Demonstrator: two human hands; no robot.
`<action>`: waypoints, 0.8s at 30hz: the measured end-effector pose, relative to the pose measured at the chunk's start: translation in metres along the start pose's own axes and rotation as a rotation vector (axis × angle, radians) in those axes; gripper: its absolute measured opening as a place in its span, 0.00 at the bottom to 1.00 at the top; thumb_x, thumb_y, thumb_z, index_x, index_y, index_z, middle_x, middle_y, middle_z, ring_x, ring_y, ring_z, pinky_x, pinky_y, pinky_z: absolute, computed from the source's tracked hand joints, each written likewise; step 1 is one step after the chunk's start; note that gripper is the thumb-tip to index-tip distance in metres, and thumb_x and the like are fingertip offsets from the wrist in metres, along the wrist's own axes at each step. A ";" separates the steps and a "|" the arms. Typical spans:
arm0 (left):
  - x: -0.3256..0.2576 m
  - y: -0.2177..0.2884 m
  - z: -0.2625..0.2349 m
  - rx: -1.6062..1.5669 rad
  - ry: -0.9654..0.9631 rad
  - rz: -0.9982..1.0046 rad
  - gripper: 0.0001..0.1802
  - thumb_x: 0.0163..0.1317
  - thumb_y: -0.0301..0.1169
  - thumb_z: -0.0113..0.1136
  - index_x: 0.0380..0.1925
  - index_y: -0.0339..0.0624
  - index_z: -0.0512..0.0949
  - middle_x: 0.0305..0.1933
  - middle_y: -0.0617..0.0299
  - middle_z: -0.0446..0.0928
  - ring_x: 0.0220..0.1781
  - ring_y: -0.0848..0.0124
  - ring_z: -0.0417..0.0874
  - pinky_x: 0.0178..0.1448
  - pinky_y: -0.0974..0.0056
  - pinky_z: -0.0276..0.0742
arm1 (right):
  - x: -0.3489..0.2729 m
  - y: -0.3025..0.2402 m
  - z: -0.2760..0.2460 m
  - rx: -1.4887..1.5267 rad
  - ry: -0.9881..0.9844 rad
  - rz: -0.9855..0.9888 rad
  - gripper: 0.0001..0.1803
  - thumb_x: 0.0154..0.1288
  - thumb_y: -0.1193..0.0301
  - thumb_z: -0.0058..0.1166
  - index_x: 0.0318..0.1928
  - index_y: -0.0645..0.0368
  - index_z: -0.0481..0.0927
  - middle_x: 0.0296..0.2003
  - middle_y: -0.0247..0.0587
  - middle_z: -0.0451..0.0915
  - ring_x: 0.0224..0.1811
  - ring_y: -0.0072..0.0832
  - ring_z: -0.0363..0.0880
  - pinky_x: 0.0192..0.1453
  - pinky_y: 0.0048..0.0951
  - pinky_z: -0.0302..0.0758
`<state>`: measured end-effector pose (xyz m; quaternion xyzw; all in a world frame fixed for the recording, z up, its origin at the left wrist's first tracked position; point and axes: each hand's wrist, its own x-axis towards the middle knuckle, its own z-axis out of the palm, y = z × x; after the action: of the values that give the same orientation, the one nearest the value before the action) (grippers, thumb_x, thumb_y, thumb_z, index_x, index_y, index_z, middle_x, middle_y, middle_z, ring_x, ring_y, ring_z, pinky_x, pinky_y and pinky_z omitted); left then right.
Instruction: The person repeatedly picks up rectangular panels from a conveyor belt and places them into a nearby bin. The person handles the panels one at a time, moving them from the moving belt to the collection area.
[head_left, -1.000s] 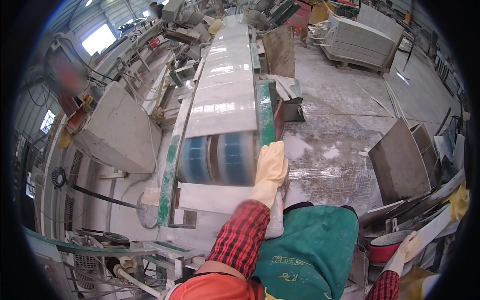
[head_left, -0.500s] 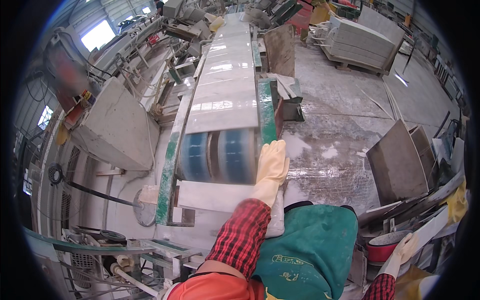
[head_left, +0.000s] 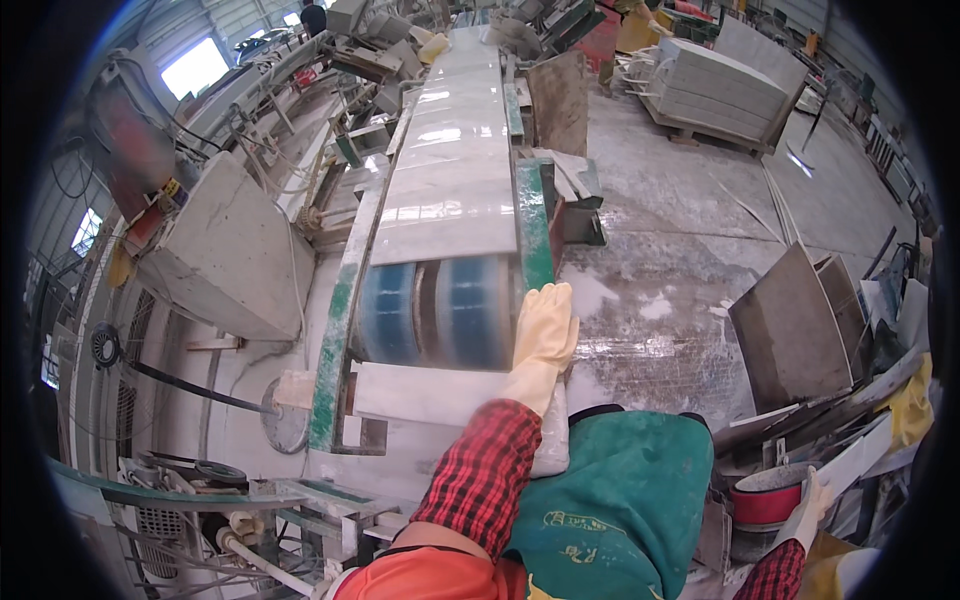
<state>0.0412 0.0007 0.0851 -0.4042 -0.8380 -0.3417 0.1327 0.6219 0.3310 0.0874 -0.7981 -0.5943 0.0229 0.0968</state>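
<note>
My left hand (head_left: 545, 325), in a cream rubber glove, rests palm down with its fingers stretched forward. It lies at the near right corner of a roller conveyor, by the green side rail (head_left: 535, 225). Just left of it turn blue-banded rollers (head_left: 425, 312), and a white stone piece (head_left: 430, 392) lies across the conveyor's near end. Far at the lower right, my gloved right hand (head_left: 808, 512) is closed at the lower end of a white stone strip (head_left: 862, 455), its fingers partly hidden. A red bucket (head_left: 768, 500) stands beside that hand.
Glossy white slabs (head_left: 448, 180) run away along the conveyor. A pale block-like box (head_left: 235, 245) stands left, a stone slab (head_left: 790, 335) leans at right. Stacked white slabs (head_left: 715, 90) sit on a far pallet. My green apron (head_left: 615, 500) hangs close to the conveyor.
The right hand shifts slightly left and down in the picture, beside the bucket. My left hand stays put. The view itself drifts a little.
</note>
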 end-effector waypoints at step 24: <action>-0.006 0.010 0.053 -0.852 0.003 -0.261 0.24 0.71 0.31 0.55 0.65 0.33 0.69 0.56 0.50 0.82 0.63 0.63 0.79 0.68 0.63 0.72 | -0.033 -0.091 -0.053 1.135 -0.384 -0.272 0.41 0.49 0.75 0.63 0.68 0.56 0.71 0.57 0.37 0.77 0.55 0.31 0.77 0.58 0.23 0.70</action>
<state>0.0560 0.0376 0.0483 -0.3131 -0.6662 -0.6710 -0.0890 0.5341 0.3183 0.1537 -0.5206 -0.5928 0.4666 0.3997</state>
